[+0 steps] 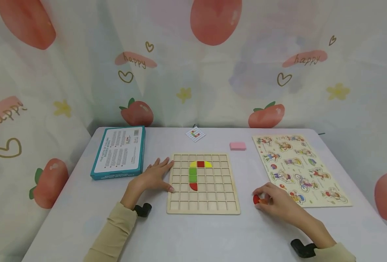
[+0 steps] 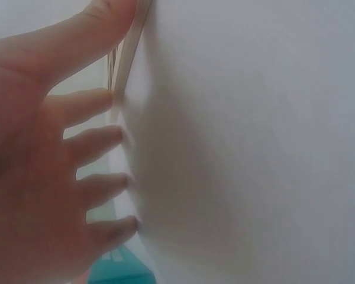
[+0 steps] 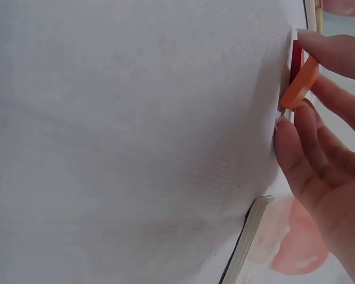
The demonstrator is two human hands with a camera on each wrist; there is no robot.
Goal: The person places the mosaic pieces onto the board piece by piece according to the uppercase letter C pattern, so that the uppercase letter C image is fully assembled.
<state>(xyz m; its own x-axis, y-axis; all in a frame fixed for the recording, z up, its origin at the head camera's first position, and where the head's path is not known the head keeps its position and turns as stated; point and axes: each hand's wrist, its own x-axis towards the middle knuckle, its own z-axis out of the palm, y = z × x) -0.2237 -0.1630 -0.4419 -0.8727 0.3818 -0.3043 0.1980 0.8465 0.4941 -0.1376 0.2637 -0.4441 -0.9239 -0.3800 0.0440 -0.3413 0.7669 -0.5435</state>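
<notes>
A square wooden grid board (image 1: 216, 206) lies mid-table in the head view. In its cells sit a red square (image 1: 200, 164) between two yellow rounded pieces (image 1: 208, 165), green squares (image 1: 192, 178) below the left one, and a red rounded piece (image 1: 193, 187). My left hand (image 1: 154, 177) rests with spread fingers along the board's left edge, thumb at the rim. Right of the board, my right hand (image 1: 276, 202) holds a red piece (image 1: 256, 199) and an orange piece (image 3: 300, 84) between thumb and fingers, close to the tabletop. Fingers partly hide both pieces.
A teal-edged box (image 1: 118, 153) lies at the left. Behind the board are a small pattern card (image 1: 195, 134) and a pink block (image 1: 237, 146). At the right lies a picture puzzle board (image 1: 298, 171), near my right hand.
</notes>
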